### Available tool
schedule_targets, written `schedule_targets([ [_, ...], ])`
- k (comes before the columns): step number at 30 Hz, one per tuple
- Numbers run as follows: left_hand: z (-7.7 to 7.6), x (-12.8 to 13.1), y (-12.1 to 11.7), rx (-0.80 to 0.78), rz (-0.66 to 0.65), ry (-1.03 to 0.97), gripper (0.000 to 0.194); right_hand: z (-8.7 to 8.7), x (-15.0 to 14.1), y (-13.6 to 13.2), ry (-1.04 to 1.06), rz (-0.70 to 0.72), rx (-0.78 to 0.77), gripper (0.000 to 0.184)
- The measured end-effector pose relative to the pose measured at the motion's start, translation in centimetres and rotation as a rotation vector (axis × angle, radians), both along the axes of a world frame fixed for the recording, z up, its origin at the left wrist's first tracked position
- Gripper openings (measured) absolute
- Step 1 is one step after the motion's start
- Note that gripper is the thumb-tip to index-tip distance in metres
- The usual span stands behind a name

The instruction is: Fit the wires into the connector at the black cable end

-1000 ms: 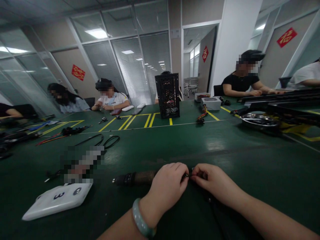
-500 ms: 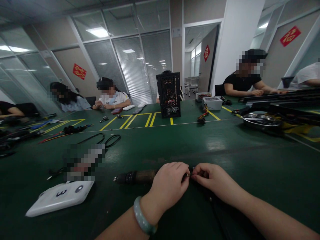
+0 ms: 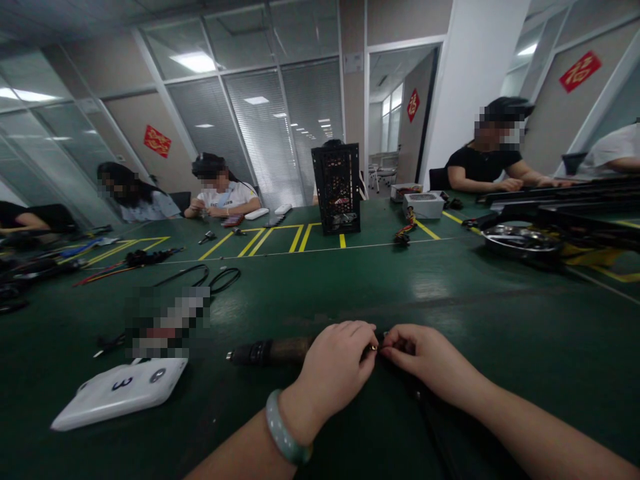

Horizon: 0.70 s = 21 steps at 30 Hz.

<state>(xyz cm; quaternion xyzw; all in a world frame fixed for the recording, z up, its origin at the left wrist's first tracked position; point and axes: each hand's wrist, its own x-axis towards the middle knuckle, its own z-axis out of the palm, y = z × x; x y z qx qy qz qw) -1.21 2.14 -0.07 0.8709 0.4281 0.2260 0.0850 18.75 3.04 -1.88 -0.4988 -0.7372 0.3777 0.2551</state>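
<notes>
My left hand (image 3: 337,363), with a pale green bangle (image 3: 283,427) on its wrist, is closed in a pinch around a small brass-coloured piece (image 3: 374,348), too small to name. Close beside it, my right hand (image 3: 433,360) has thumb and forefinger pressed together; what lies between them is hidden. An electric screwdriver (image 3: 275,352) lies on the green table (image 3: 300,297), its bit end pointing left and its rear part hidden behind my left hand. Below my right hand a dark cable (image 3: 424,410) runs toward the table's near edge.
A white device marked 3 (image 3: 123,390) lies at left, beside a black cable (image 3: 225,280). Across the table stand a black computer case (image 3: 337,190) and a power supply (image 3: 423,205). A round tray (image 3: 520,240) holds small shiny parts at right. Several people sit around.
Both hands stay almost in place, fingertips still close together. The whole view has shifted very slightly.
</notes>
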Motion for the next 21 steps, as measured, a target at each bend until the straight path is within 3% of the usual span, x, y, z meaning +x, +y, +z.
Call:
schedule_targets([
  [21,-0.27,0.06,-0.06,0.016,0.005,-0.01,0.018,-0.17,-0.07,0.08,0.008,0.005,0.033,0.01],
])
